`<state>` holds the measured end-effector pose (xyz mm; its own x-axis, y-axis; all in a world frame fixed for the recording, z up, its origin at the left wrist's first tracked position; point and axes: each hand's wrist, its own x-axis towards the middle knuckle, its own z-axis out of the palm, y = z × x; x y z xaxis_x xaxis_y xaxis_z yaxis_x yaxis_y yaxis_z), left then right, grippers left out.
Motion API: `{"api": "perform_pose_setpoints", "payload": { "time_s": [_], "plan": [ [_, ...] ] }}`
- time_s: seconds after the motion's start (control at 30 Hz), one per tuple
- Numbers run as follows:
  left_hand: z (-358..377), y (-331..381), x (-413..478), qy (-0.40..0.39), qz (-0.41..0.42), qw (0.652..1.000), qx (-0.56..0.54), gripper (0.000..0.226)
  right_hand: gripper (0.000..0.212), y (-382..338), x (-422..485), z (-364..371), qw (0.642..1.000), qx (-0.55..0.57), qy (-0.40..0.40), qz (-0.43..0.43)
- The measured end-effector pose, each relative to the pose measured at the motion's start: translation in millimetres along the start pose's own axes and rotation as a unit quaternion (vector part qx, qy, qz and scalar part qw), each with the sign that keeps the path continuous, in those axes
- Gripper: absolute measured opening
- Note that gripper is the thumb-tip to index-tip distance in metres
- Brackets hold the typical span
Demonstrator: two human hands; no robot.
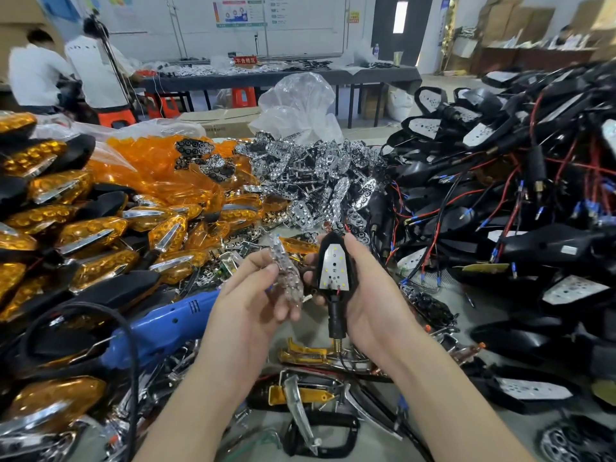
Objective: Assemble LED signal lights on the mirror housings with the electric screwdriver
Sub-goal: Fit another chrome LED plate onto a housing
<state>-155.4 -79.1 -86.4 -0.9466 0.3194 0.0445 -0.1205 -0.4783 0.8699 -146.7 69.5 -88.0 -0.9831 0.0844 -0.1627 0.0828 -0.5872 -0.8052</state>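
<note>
Housing [334, 269] sits gripped in your right hand [375, 295], clear lens [287, 278] pinched in your left hand [253, 296] at its nine o'clock, parts heaps [313, 185] crowding every side.

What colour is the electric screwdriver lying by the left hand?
The electric screwdriver is blue, clearest in the head view.
</note>
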Motion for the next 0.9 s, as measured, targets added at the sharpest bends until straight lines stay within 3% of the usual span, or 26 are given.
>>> {"api": "perform_pose_setpoints", "payload": {
  "time_s": [0.13, 0.23, 0.33, 0.43, 0.53, 0.67, 0.77, 0.83, 0.9],
  "plan": [
    [4, -2, -2, -0.022, 0.009, 0.999, 0.048, 0.015, 0.021, 0, 0, 0, 0.999, -0.004, 0.006, -0.036],
    [7, -2, -5, -0.019, 0.037, 0.992, 0.116, 0.029, 0.019, -6, 1, -1, 0.996, 0.026, 0.027, -0.086],
    [11, 2, -8, -0.01, 0.089, 0.971, 0.223, 0.023, 0.018, -17, 2, -3, 0.987, 0.074, 0.072, -0.125],
    [16, 1, -15, -0.009, 0.16, 0.916, 0.367, 0.024, 0.019, -27, 3, -9, 0.973, 0.14, 0.106, -0.153],
    [23, -4, -24, -0.028, 0.199, 0.873, 0.445, 0.042, 0.022, -31, 5, -13, 0.963, 0.184, 0.116, -0.162],
    [29, -19, -23, -0.002, 0.173, 0.757, 0.63, 0.06, 0.025, -30, 6, -17, 0.956, 0.215, 0.115, -0.164],
    [33, -33, -23, 0.01, 0.2, 0.682, 0.704, 0.042, 0.031, -33, 6, -18, 0.95, 0.229, 0.12, -0.174],
    [33, -39, -23, -0.017, 0.217, 0.659, 0.72, 0.027, 0.026, -34, 7, -21, 0.942, 0.254, 0.129, -0.177],
    [31, -42, -22, -0.034, 0.208, 0.661, 0.72, 0.025, 0.023, -35, 8, -22, 0.94, 0.261, 0.128, -0.177]
  ]
}}
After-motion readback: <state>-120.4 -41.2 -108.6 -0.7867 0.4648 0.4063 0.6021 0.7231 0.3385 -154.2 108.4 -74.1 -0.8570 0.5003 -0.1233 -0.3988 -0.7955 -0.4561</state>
